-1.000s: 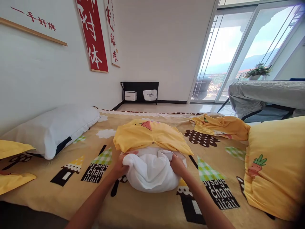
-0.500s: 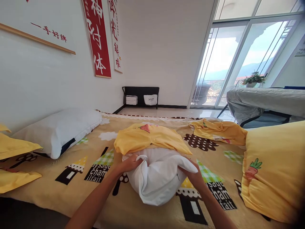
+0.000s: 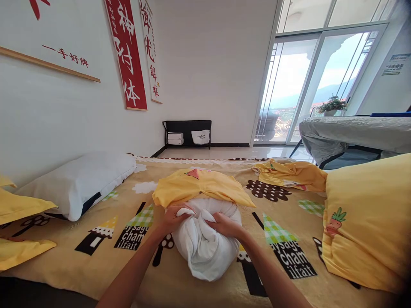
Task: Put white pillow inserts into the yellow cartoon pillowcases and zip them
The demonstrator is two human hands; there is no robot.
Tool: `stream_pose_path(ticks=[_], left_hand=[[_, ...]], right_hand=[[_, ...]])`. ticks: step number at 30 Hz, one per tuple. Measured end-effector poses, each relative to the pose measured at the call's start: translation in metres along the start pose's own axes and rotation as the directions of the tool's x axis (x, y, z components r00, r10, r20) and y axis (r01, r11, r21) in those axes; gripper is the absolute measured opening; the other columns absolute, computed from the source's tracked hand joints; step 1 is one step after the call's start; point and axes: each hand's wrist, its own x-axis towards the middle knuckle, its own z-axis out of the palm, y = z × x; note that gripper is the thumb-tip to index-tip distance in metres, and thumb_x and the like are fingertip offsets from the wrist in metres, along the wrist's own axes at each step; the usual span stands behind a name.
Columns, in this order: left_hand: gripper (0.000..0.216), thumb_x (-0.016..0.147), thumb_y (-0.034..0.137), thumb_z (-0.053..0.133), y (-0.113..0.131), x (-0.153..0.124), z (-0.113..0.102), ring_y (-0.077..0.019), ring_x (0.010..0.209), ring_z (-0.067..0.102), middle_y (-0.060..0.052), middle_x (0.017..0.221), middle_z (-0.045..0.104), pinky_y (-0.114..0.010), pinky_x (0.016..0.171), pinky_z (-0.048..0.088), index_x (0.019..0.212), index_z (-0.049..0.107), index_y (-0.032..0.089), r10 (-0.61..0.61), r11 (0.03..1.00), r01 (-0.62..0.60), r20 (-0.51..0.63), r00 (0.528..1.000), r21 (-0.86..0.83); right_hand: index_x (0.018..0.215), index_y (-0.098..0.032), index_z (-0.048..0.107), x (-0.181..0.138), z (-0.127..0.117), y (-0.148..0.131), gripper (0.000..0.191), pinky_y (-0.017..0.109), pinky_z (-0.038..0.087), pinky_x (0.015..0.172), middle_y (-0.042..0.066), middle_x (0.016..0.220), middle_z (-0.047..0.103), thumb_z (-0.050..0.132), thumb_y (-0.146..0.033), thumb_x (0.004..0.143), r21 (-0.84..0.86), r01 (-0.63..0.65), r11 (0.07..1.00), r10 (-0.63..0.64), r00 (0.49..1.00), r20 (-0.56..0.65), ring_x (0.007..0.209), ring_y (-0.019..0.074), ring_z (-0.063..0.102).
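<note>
A white pillow (image 3: 205, 252) lies bunched up in the middle of the bed, its far half under a yellow pillowcase (image 3: 202, 185) with a carrot print. My left hand (image 3: 175, 217) grips a fold of the white fabric on the pillow's top left. My right hand (image 3: 224, 224) is closed on the white fabric just right of it, near the pillow's middle. Both hands sit close together at the edge of the yellow pillowcase.
The bed carries a tan patterned blanket (image 3: 105, 252). A bare white pillow (image 3: 80, 182) lies at the left wall, yellow pillows (image 3: 19, 205) at the far left and a big yellow pillow (image 3: 366, 218) at the right. A crumpled yellow pillowcase (image 3: 292, 174) lies at back right. A grey covered table (image 3: 353, 134) stands by the window.
My hands were apart on the pillow's two sides, each pulling a white flap. Now they have come together on top, my right hand moving left, gathering the white fabric.
</note>
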Motion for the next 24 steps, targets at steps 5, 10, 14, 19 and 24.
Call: stream_pose_path(ticks=[5,10,14,19,24], left_hand=[[0.039,0.092,0.048,0.046,0.01,0.016,0.031,-0.0145,0.069,0.053,-0.002,0.072,0.061,-0.026,0.068,0.042,0.073,0.061,0.017,-0.027,0.996,0.024,0.037,0.999,0.087],[0.048,0.092,0.056,0.04,-0.008,0.021,0.073,-0.0113,0.057,0.04,0.003,0.058,0.044,-0.025,0.056,0.033,0.062,0.044,0.018,-0.043,0.997,0.031,-0.177,0.983,-0.069],[0.054,0.092,0.061,0.035,-0.01,0.019,0.074,-0.0106,0.054,0.038,0.003,0.056,0.041,-0.025,0.054,0.031,0.061,0.043,0.018,-0.044,0.987,-0.003,-0.285,0.958,-0.162],[0.059,0.089,0.068,0.033,-0.005,0.02,0.074,-0.0109,0.054,0.037,0.003,0.058,0.041,-0.025,0.054,0.03,0.076,0.057,0.016,-0.006,0.979,-0.047,-0.264,0.965,-0.197],[0.069,0.084,0.076,0.032,-0.001,0.022,0.077,-0.0113,0.053,0.038,0.001,0.054,0.042,-0.026,0.054,0.031,0.061,0.057,0.015,-0.011,0.983,-0.025,-0.195,0.981,-0.181]], right_hand=[[0.063,-0.018,0.047,-0.01,0.0,0.002,0.043,0.023,0.03,0.055,-0.003,0.06,0.042,0.047,-0.056,0.083,0.117,0.124,0.985,-0.125,0.992,0.005,0.06,0.0106,0.037],[0.061,-0.018,0.042,-0.011,0.002,0.011,0.051,0.023,0.029,0.052,-0.004,0.058,0.036,0.049,-0.067,0.076,0.222,0.078,0.972,-0.089,0.995,0.039,0.059,0.0093,0.031],[0.062,-0.018,0.043,-0.009,-0.001,0.011,0.05,0.022,0.028,0.051,-0.004,0.059,0.037,0.052,-0.066,0.074,0.174,0.034,0.984,-0.057,0.989,0.133,0.059,0.009,0.033],[0.06,-0.017,0.044,-0.004,-0.001,0.001,0.044,0.022,0.027,0.051,-0.005,0.058,0.036,0.054,-0.057,0.077,0.115,0.108,0.987,-0.128,0.974,0.185,0.057,0.0078,0.033],[0.065,-0.017,0.054,-0.001,0.004,0.002,0.038,0.023,0.035,0.058,-0.004,0.062,0.048,0.063,-0.052,0.074,0.052,0.079,0.996,-0.084,0.99,0.117,0.062,0.0104,0.041]])
